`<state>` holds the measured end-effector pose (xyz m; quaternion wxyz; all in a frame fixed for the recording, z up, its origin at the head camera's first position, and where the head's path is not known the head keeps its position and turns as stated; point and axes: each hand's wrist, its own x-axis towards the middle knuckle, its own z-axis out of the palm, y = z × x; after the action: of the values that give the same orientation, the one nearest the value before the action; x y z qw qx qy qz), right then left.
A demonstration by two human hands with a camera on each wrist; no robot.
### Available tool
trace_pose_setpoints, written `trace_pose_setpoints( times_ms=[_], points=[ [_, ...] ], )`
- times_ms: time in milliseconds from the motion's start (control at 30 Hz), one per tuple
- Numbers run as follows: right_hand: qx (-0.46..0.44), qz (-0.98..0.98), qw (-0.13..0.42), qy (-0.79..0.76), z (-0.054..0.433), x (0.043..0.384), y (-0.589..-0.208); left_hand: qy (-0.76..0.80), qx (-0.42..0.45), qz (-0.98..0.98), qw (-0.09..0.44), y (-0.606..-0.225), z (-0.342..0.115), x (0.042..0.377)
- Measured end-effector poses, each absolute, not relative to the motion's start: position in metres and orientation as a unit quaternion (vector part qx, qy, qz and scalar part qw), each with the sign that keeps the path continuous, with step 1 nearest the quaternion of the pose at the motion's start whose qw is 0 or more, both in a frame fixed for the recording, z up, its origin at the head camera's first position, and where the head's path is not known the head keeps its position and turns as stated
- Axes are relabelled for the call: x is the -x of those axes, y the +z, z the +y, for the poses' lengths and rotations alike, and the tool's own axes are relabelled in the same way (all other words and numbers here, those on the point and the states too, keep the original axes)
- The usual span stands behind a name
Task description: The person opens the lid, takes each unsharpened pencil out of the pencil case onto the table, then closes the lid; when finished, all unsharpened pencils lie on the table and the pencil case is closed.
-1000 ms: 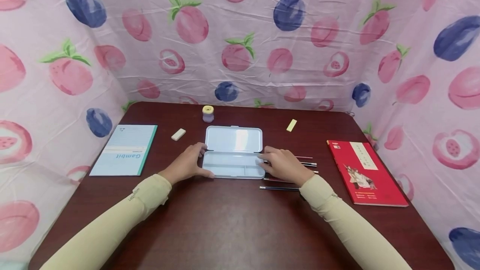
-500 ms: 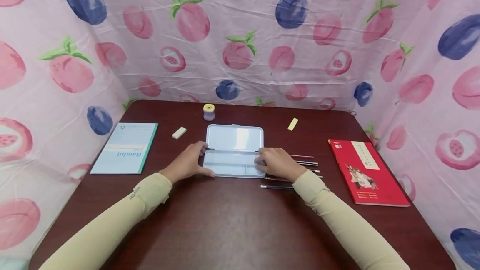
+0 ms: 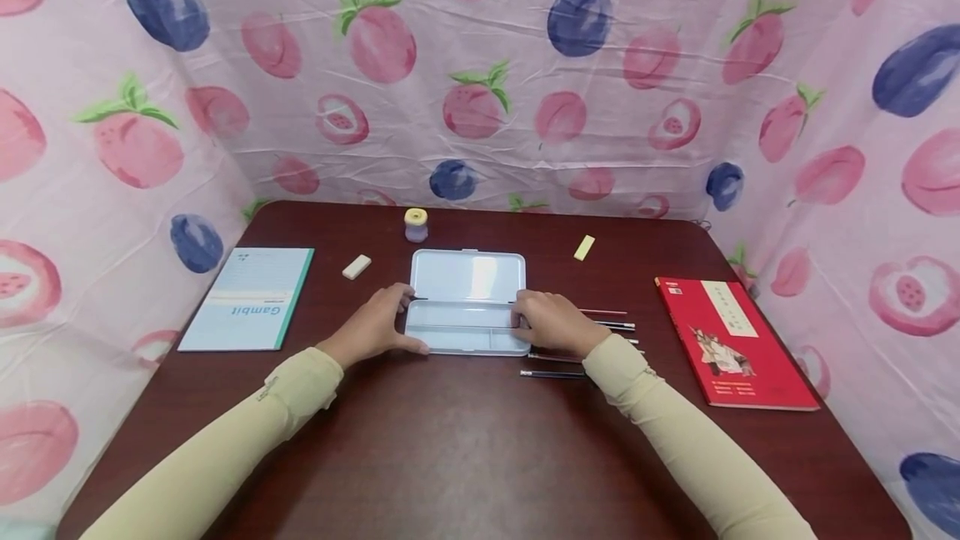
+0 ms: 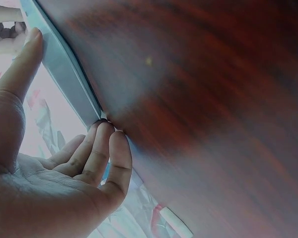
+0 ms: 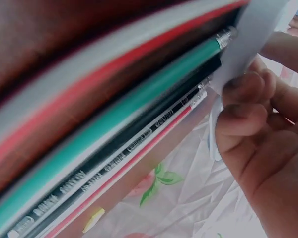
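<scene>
A pale blue pencil case (image 3: pixel 450 340) lies opened on the table, its lid (image 3: pixel 448 275) folded back toward the curtain and its compartments bare. My left hand (image 3: pixel 378 325) spans the case's left end, thumb at the front corner and fingers bent at the hinge corner; the left wrist view shows the thumb on the case wall (image 4: pixel 64 69). At the opposite end, my right hand (image 3: pixel 558 323) grips the wall with curled fingers. Several pencils lie beneath and beside that hand, among them a dark pencil (image 3: pixel 551 374) and a green pencil (image 5: pixel 169 79).
Behind the case stand a white eraser (image 3: pixel 356 267), a small yellow-and-purple container (image 3: pixel 416 225) and a yellow strip (image 3: pixel 584 247). A light blue notebook (image 3: pixel 251 298) lies left, a red book (image 3: pixel 738 348) right. A fruit-print curtain (image 3: pixel 480 65) encloses the table.
My right hand has shifted slightly left and curled its fingers in at the case's right end. The left hand and the case stay in place.
</scene>
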<state>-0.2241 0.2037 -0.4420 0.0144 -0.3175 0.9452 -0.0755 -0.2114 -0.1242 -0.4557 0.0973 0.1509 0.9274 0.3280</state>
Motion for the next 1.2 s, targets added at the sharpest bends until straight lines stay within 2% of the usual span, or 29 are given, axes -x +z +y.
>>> trace_pose_setpoints(
  times_ms=[133, 367, 900, 1200],
  points=[
    [0.299, 0.95, 0.052, -0.077, 0.202, 0.227, -0.439, 0.328, -0.147, 0.928, 0.099, -0.456, -0.124, 0.211],
    [0.289, 0.95, 0.076, -0.085, 0.203, 0.229, -0.437, 0.326, -0.144, 0.929, 0.101, -0.461, -0.124, 0.212],
    [0.29, 0.95, 0.081, -0.083, 0.198, 0.232, -0.432, 0.327, -0.146, 0.929, 0.096, -0.459, -0.124, 0.213],
    [0.284, 0.953, 0.056, -0.089, 0.2, 0.229, -0.431, 0.326, -0.147, 0.929, 0.094, -0.46, -0.125, 0.213]
  ],
)
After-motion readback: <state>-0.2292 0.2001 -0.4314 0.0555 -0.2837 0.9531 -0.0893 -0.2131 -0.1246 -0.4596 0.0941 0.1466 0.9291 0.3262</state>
